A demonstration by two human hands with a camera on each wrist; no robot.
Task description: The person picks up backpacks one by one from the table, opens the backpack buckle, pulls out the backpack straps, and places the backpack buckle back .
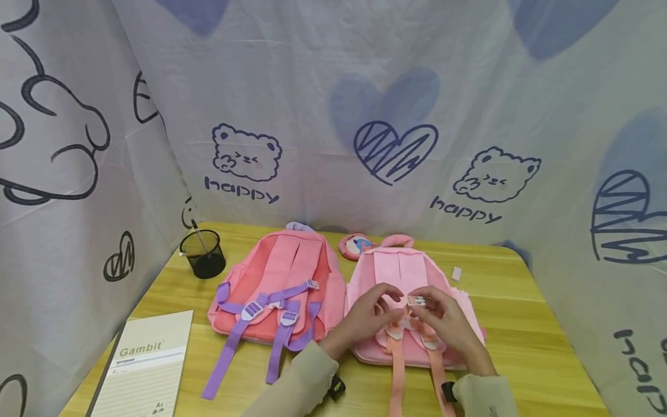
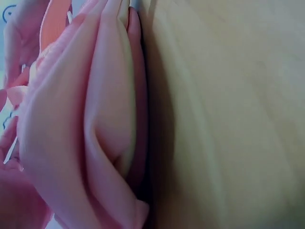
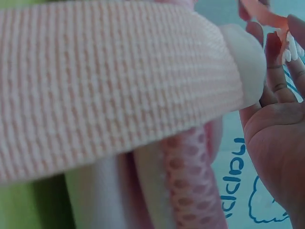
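A light pink backpack (image 1: 383, 266) lies with its strap side up on the table, its orange straps (image 1: 397, 370) trailing toward the near edge. Over its middle, my right hand (image 1: 448, 318) pinches a white prong buckle (image 3: 291, 47) on an orange strap between thumb and fingers. My left hand (image 1: 370, 313) is just left of it, thumb and fingers pinching an orange strap (image 2: 16, 93). White strap adjusters (image 1: 430, 343) sit below the hands. In the right wrist view a wide strap close to the camera covers much of the backpack.
To the left lies a coral backpack (image 1: 276, 260) with purple straps (image 1: 229, 359). A black mesh pen cup (image 1: 206, 263) stands at the back left, a notebook (image 1: 146, 359) at the front left. A round pink pouch (image 1: 356, 247) and a small white tag (image 1: 456, 273) lie behind and beside the light pink backpack.
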